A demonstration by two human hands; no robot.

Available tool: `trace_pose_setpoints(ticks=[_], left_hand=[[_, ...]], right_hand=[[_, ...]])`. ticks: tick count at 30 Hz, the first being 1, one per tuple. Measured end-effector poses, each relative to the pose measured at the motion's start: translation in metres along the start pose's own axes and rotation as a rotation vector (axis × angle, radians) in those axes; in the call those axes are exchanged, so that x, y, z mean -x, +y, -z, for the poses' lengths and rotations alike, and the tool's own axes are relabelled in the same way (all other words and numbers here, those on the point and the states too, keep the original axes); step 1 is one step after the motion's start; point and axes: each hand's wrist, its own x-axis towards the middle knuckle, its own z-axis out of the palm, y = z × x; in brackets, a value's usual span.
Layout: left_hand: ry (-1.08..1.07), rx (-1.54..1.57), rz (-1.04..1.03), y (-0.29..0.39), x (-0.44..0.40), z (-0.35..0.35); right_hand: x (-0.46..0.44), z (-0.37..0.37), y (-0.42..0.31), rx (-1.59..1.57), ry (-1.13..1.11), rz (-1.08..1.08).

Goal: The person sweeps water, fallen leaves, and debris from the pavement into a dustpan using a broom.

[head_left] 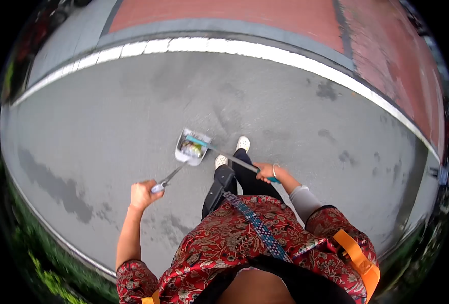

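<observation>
My left hand (143, 194) is closed around the pale grip of a long-handled dustpan (195, 161), whose grey shaft slopes down to the pan. Inside the light grey pan lies a small heap of litter (190, 149), some of it clear or whitish, some yellow-green. My right hand (265, 172) is wrapped round the teal handle of a long grey stick tool (232, 156). The tool's teal far end reaches over the pan; whether it has jaws or bristles I cannot tell. Both tools are in front of my body, just left of my feet.
Grey pavement (108, 111) with dark damp patches surrounds me. A white painted kerb line (199, 45) curves across ahead, with red paving (234, 17) beyond it. Green plants (52, 273) border the lower left. My white shoes (242, 143) stand close to the pan.
</observation>
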Motion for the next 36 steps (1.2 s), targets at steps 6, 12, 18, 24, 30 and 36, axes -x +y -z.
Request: trace_pose_setpoints(ticks=[6,12,18,24,30,36], left_hand=[[0.156,-0.178,-0.276,0.046,-0.033,0.024],[-0.088,-0.261,-0.35,0.17,-0.157,0.107],[0.013,-0.273,-0.445,0.349,-0.252,0.098],[-0.053,-0.239,-0.417,0.546,-0.355,0.071],[0.313,-0.019,-0.824,0.738,-0.484,0.033],[0.237,0.021,-0.886,0.957,-0.591,0.018]], right_hand=[[0.085,0.018,0.058,-0.195,0.306,0.153],[0.102,0.103,0.097,-0.749,0.451,0.246],[0.154,0.189,0.2,-0.808,0.773,0.206],[0.21,0.274,0.336,-1.368,0.923,0.197],[0.21,0.346,0.444,-1.905,1.01,0.147],[0.285,0.438,0.532,-2.139,0.909,0.017]])
